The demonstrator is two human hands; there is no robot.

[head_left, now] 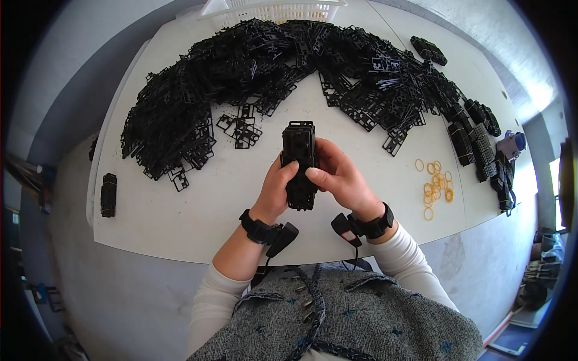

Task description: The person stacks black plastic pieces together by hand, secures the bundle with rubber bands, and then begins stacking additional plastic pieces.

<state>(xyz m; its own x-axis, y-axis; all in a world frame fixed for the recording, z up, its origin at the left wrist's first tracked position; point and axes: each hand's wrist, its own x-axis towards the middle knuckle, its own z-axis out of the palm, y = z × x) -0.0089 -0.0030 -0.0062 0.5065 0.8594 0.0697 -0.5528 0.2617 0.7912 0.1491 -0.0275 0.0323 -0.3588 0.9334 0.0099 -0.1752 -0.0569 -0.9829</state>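
Note:
Between my two hands, over the near middle of the white table, is a stack of black plastic frames [300, 141]. My left hand [276, 189] grips its left side, thumb lying across the top. From the right, my right hand [340, 174] clasps the same stack, its thumb also on the upper face. The fingers beneath the stack are hidden. Beyond it, a big curved heap of loose black frames [241, 60] spreads over the table. A few loose frames [244, 127] lie between the heap and my hands.
Yellow rubber bands [436, 186] lie scattered at right. Banded black bundles [460, 144] line the right edge; another bundle [108, 195] stands apart at left. A white plastic basket [271, 12] sits at the far edge. A purple-grey container [512, 144] is at far right.

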